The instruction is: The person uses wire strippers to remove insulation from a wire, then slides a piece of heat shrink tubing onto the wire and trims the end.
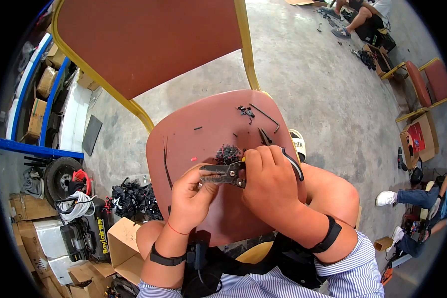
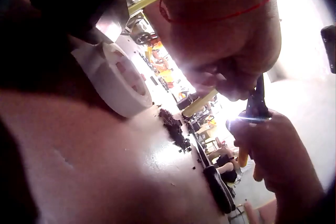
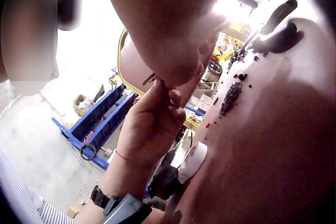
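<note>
My right hand (image 1: 270,178) grips a wire stripper (image 1: 224,174) whose flat metal nose points left, over the chair seat (image 1: 184,139). In the left wrist view its orange handles (image 2: 243,157) show below the right hand. My left hand (image 1: 189,201) has thumb and fingers pinched together right at the stripper's nose; I cannot tell what small piece they hold there. Beyond the tool lies a pile of tiny black pieces (image 1: 228,154). Dark-handled pliers (image 1: 266,137) rest beside the right hand. A thin black wire (image 1: 167,166) lies left of the left hand.
A hex key (image 1: 267,119) and small black parts (image 1: 245,113) lie toward the chair's back. A roll of white tape (image 2: 119,79) stands on the seat. Left on the floor are an open carton (image 1: 124,241), a black bundle (image 1: 134,198) and a wheel (image 1: 62,181). Other people sit at the right.
</note>
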Available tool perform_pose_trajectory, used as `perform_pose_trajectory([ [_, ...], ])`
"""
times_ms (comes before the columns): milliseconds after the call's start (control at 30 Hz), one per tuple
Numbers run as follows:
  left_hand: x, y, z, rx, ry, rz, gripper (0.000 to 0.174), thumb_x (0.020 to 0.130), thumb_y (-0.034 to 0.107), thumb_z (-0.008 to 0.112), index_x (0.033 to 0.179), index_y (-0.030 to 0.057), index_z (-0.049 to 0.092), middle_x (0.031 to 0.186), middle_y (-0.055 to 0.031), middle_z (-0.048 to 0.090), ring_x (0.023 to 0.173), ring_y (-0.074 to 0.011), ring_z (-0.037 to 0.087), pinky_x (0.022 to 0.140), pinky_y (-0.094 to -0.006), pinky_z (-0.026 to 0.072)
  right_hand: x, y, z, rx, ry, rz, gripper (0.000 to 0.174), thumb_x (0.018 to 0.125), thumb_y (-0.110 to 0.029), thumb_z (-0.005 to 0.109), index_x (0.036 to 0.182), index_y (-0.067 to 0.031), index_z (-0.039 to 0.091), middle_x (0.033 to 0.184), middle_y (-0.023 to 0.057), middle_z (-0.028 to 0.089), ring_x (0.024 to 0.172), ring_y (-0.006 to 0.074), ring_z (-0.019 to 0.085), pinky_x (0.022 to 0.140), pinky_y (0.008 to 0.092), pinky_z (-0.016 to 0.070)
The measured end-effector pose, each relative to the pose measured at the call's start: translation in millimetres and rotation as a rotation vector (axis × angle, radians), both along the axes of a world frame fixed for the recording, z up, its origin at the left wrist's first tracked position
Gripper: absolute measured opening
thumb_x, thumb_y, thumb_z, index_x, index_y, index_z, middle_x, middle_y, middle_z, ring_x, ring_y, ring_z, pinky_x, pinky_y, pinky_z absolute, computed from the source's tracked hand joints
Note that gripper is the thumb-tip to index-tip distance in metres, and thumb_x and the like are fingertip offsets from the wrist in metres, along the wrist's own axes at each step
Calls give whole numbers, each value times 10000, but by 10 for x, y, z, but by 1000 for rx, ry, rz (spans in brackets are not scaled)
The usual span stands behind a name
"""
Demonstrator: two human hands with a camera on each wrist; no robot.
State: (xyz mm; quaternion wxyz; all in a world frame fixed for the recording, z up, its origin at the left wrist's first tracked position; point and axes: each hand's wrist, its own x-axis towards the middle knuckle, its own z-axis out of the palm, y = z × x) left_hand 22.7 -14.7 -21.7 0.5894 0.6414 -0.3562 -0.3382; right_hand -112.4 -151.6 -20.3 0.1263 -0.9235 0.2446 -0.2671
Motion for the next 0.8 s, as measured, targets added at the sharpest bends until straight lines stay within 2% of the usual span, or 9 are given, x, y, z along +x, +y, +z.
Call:
perform_pose_trajectory([
  [267,-18,-9,61,-1,-39,0,119,1039,68,646,1102,-25,688,988,-11,636,796,-57,555,672,-213,454,-4,9,43,-21,15,-15,99,788,-110,625,849,-74,557,820,96,555,790,282,561,710,383,465],
  [367,-11,20,70,55,-41,25,153,1013,111,698,1081,-26,699,1020,-35,697,918,-109,614,828,-259,496,-6,7,57,-23,18,-12,104,779,-110,635,837,-75,556,809,95,554,782,280,562,697,380,467],
  [467,-11,28,66,56,-43,29,153,1008,107,702,1077,-29,697,1030,-43,697,923,-117,614,832,-266,496,-9,2,61,-24,25,-9,108,774,-113,641,827,-76,554,799,96,552,774,278,563,679,378,470],
  [567,-7,2,79,-13,-97,0,115,1035,64,649,1095,-30,676,962,-14,618,733,-57,536,621,-215,436,-12,9,73,-25,43,-10,111,774,-116,645,822,-78,553,793,95,550,768,275,565,665,374,471],
  [800,-13,-17,62,4,-106,5,132,1035,78,655,1107,-31,675,958,-13,622,736,-56,523,630,-215,435,0,9,-8,-40,52,-11,101,815,-117,616,891,-79,562,841,87,559,803,262,573,695,379,473],
])
